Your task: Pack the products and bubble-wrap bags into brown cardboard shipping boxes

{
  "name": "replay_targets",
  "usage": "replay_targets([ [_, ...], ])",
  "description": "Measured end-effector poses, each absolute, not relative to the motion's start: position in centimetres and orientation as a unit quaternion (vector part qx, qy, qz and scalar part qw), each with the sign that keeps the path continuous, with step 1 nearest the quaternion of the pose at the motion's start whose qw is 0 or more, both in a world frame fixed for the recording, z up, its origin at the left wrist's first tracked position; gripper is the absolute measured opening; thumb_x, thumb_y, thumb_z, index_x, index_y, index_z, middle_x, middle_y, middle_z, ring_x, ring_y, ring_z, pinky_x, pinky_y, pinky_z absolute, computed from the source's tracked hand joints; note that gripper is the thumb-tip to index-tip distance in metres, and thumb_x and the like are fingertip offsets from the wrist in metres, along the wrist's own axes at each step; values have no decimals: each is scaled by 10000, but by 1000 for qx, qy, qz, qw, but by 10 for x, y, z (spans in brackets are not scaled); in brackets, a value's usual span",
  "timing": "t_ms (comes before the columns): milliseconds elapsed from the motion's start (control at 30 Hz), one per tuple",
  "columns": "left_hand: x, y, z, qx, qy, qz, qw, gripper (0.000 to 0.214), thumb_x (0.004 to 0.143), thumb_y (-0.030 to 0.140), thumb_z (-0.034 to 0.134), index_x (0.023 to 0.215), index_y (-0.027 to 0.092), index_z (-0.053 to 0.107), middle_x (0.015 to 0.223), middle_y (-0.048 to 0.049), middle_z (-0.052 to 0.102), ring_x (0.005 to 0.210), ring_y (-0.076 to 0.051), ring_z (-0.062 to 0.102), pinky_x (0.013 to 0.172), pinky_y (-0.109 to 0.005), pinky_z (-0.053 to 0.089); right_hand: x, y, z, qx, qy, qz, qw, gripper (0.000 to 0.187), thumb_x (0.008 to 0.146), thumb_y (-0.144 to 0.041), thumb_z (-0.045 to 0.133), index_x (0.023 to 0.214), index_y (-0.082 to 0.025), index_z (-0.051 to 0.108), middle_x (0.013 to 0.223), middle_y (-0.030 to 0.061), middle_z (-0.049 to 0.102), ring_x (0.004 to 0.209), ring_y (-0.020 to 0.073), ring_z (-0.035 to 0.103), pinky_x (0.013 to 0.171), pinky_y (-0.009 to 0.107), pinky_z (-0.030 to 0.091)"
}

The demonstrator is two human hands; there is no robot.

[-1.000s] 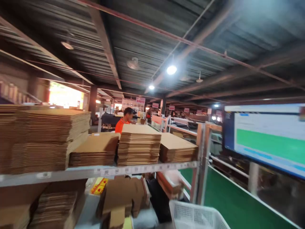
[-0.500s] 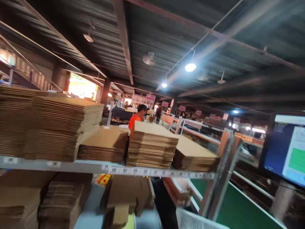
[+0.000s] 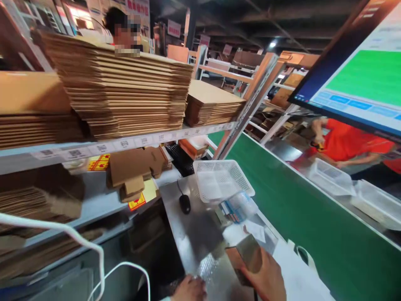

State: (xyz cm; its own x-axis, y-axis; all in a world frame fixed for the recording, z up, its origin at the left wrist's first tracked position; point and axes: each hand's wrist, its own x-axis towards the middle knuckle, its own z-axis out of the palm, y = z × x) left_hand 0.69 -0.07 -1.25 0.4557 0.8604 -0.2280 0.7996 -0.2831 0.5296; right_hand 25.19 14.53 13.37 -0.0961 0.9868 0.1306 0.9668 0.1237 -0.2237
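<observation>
At the bottom of the head view my right hand [image 3: 265,278] grips a small brown cardboard box [image 3: 246,255] just above the steel worktop [image 3: 197,228]. My left hand [image 3: 189,289] shows only in part at the bottom edge, resting on a sheet of bubble wrap [image 3: 208,267] on the worktop; its fingers are mostly cut off. Beyond the box lie a white paper slip [image 3: 255,231] and a clear bag with blue-printed goods [image 3: 234,207]. An empty white mesh basket [image 3: 222,179] stands farther back.
Stacks of flat cardboard [image 3: 119,90] fill the shelf on the left. A black mouse [image 3: 184,203] and keyboard [image 3: 180,158] lie on the worktop. A green conveyor belt [image 3: 300,217] runs on the right under a monitor [image 3: 360,79]. A person in orange [image 3: 347,144] works opposite; another stands behind the stacks.
The view has swung down from the ceiling and shelves to the worktop. My hands, the box and the basket have come into sight.
</observation>
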Motion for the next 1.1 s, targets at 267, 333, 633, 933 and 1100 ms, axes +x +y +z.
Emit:
replay_targets([
  [267,-18,-25,-31,867,436,134,201,416,982,362,712,1375,229,682,1492,-111,691,1359,-331,667,1065,-471,609,246,161,112,-685,-728,28,34,1039,727,-705,579,1463,20,474,1449,316,595,1345,461,589,1145,542,484],
  [333,-20,-29,-28,865,442,138,192,417,983,340,698,1378,207,671,1479,-127,699,1345,-328,671,1072,-482,596,240,166,106,-681,-731,31,13,1020,750,-689,572,1457,40,474,1437,319,599,1341,448,592,1158,532,473],
  [633,-27,-30,9,820,463,104,321,520,1006,337,647,1511,239,569,1609,-122,587,1510,-318,525,1246,-527,449,246,172,85,-669,-743,15,20,971,750,-670,613,1428,14,495,1371,303,632,1301,452,617,1113,528,503],
  [933,-34,-29,19,797,462,79,382,588,994,318,615,1571,244,528,1672,-104,516,1561,-353,454,1315,-569,355,245,158,73,-628,-774,-25,71,889,781,-640,665,1400,-24,494,1329,290,646,1219,447,629,1063,537,523],
  [1100,-36,-29,29,795,454,64,398,579,1031,315,558,1597,219,481,1699,-141,469,1604,-351,378,1320,-595,322,241,157,75,-630,-773,-32,70,876,781,-598,681,1417,-33,474,1319,285,638,1198,434,627,1024,522,528],
])
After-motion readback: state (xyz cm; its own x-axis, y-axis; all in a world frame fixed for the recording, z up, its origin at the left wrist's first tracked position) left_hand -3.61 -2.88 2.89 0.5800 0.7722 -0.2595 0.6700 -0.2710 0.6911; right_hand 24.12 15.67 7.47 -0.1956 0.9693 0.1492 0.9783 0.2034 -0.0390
